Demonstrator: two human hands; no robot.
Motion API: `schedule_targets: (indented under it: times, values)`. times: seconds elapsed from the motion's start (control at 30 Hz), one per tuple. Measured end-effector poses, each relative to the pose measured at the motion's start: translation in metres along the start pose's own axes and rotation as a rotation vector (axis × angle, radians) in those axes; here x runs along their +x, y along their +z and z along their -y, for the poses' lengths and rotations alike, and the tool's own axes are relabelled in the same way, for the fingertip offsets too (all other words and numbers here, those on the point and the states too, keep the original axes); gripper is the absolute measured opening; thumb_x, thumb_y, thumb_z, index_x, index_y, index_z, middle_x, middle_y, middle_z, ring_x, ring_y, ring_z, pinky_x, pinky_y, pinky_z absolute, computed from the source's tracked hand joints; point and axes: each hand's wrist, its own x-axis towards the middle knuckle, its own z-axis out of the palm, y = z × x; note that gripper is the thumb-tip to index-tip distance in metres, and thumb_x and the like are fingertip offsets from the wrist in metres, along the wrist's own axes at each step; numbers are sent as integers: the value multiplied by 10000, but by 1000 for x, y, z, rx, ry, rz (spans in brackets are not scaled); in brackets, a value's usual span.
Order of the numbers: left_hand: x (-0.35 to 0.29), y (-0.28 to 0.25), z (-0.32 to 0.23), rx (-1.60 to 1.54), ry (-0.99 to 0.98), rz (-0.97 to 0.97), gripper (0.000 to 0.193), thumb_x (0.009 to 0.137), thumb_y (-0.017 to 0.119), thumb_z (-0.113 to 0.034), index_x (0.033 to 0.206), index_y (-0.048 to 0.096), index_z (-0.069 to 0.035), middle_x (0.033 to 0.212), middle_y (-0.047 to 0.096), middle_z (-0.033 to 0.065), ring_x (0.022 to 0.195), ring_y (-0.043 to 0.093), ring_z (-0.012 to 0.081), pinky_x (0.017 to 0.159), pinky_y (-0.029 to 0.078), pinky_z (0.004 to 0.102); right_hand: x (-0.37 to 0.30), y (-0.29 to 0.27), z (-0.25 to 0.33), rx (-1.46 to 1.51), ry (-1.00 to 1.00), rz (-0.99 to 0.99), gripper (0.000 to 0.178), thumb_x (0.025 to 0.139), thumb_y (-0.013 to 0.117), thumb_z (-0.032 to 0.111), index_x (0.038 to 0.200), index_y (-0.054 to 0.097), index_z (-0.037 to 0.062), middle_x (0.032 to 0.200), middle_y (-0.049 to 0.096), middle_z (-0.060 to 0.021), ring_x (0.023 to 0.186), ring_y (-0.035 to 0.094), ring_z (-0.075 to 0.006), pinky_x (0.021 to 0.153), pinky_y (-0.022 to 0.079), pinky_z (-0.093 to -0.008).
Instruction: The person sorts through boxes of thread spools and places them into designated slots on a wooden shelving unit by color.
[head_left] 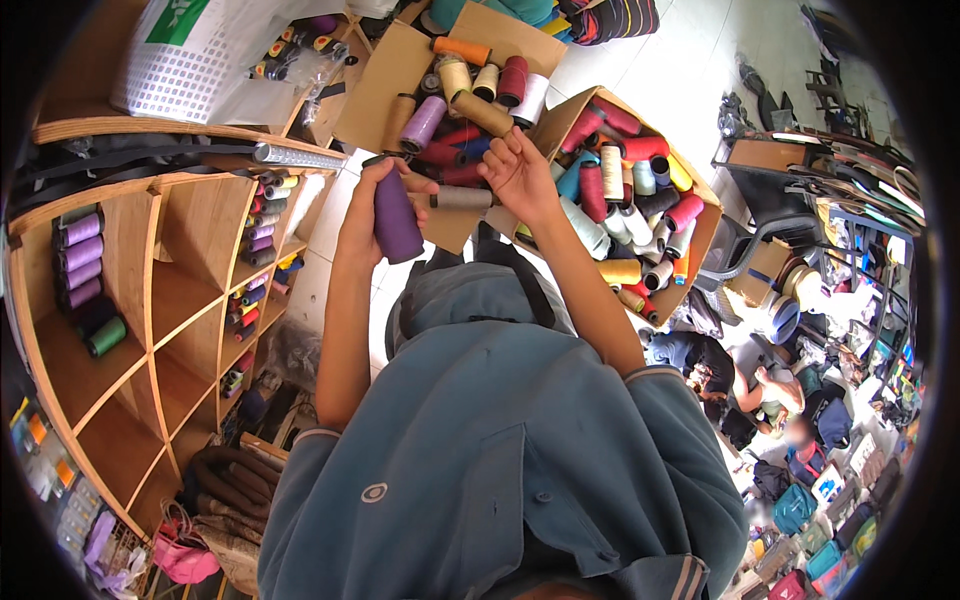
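Observation:
My left hand [360,205] is wrapped round a large purple thread cone [397,222], held tilted above the near side of an open cardboard box [385,60]. Thread spools in tan, orange, lilac, red and white fill that box. Beside it, my right hand [520,178] is raised with its fingers curled together. Whatever they may pinch is too small to make out. A brown-gold spool [482,113] lies just beyond the right fingertips. Between my hands, a grey spool [462,198] rests near the box's front flap.
At the right stands a second cardboard box [703,240], heaped with mixed thread spools. On the left, a wooden cubbyhole shelf [150,270] holds rows of spools, including lilac ones [82,250]. A white basket [180,75] sits above it. Further right, another person [770,385] is among piled bags.

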Motion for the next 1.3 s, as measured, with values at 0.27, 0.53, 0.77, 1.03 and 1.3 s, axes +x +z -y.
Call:
schedule_targets:
  times: [0.27, 0.53, 0.77, 1.03, 1.3]
  values:
    - [40, 20, 35, 301, 105, -243, 445, 853, 658, -372, 1056, 495, -12, 739, 632, 130, 502, 598, 159, 454, 505, 281, -4, 1, -3, -1183, 81, 31, 149, 941, 526, 202, 936, 510, 55, 666, 478, -7, 613, 484, -132, 642, 434, -320]
    - [29, 42, 44, 376, -63, -178, 515, 836, 661, -428, 1078, 500, -3, 818, 653, 146, 464, 580, 160, 418, 500, 281, 0, -27, 20, -1892, -5, 325, 208, 819, 637, 217, 917, 623, 34, 819, 673, -157, 785, 659, -300, 715, 505, -395]
    - [-1, 33, 84, 487, -289, -39, 454, 844, 670, -372, 1090, 523, -20, 767, 625, 108, 474, 570, 148, 415, 479, 265, 34, -83, 18, -1680, -6, 39, 174, 806, 624, 191, 866, 630, 28, 837, 656, -201, 794, 655, -338, 703, 514, -446]
    - [-50, 21, 114, 211, -2, -258, 340, 856, 678, -250, 1075, 556, -21, 721, 581, 59, 551, 585, 148, 509, 509, 283, 39, -91, 2, -2322, -266, -149, 321, 793, 642, 133, 1091, 543, 66, 994, 613, -202, 786, 664, -365, 666, 545, -449]
    - [-70, 14, 122, 115, 117, -374, 312, 874, 654, -250, 1056, 543, -22, 736, 584, 54, 586, 592, 145, 531, 511, 282, 42, -99, 1, -2503, -281, 30, 475, 727, 690, 83, 1176, 537, 116, 1018, 554, -163, 856, 653, -352, 673, 540, -436]
